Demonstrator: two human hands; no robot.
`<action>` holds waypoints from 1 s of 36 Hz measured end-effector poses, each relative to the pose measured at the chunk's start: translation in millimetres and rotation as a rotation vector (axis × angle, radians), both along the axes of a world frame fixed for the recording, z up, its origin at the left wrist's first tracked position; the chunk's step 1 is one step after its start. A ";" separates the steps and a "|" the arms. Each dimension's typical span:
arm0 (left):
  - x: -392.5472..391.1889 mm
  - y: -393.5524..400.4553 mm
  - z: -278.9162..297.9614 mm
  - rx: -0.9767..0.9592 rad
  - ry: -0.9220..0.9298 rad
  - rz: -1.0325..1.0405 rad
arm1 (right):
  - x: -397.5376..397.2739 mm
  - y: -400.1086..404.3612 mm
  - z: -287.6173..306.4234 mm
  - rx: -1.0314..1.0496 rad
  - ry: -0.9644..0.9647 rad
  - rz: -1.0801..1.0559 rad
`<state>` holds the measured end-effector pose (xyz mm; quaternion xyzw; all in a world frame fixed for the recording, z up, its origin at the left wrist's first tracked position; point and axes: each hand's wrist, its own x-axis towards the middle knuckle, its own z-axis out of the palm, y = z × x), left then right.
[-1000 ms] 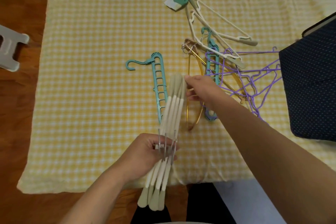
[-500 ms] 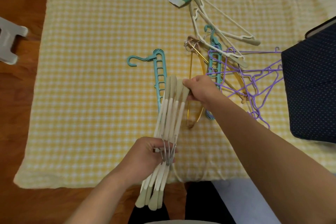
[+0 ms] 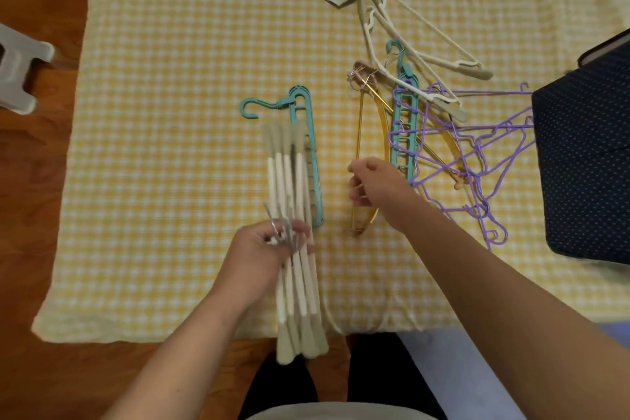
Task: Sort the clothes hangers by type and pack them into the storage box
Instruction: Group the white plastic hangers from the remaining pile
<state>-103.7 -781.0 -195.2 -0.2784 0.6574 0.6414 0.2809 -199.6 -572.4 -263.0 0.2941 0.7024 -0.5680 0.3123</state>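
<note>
Left hand (image 3: 264,251) grips a bundle of cream plastic hangers with grey tips (image 3: 289,201) at the metal hooks, bundle running 12 to 6 over the yellow checked cloth (image 3: 163,113). Right hand (image 3: 371,186) at 3 of the bundle, fingers loosely curled, holding nothing, over the gold metal hangers (image 3: 361,154). Teal multi-slot plastic hanger (image 3: 308,133) just behind the bundle. Purple wire hangers (image 3: 477,160) further at 3. Dark dotted fabric storage box (image 3: 586,160) at the right edge.

cream hangers (image 3: 289,181): we see matt plastic, metal hooks
gold hangers (image 3: 358,133): we see glossy metal
checked cloth (image 3: 177,79): we see woven, matt fabric
floor (image 3: 37,181): we see polished wood
</note>
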 end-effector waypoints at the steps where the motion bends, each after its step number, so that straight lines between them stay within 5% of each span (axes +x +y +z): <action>1: -2.4 -0.9 0.9 0.004 -0.001 0.093 | 12.0 1.5 -1.8 -0.015 -0.033 0.037; 8: -27.1 -18.4 -6.0 0.128 -0.022 0.686 | 94.2 14.2 -4.6 -0.174 -0.237 0.245; 13: -30.9 -29.6 -14.7 0.128 -0.016 0.820 | 127.4 14.1 -2.6 -0.324 -0.221 0.258; 28: -26.4 -18.5 -16.6 0.117 -0.028 0.843 | 134.0 17.3 -3.0 -0.334 -0.087 0.082; 36: -29.6 -6.9 -12.7 0.183 -0.012 0.642 | 137.2 34.8 -1.5 -0.357 -0.114 0.045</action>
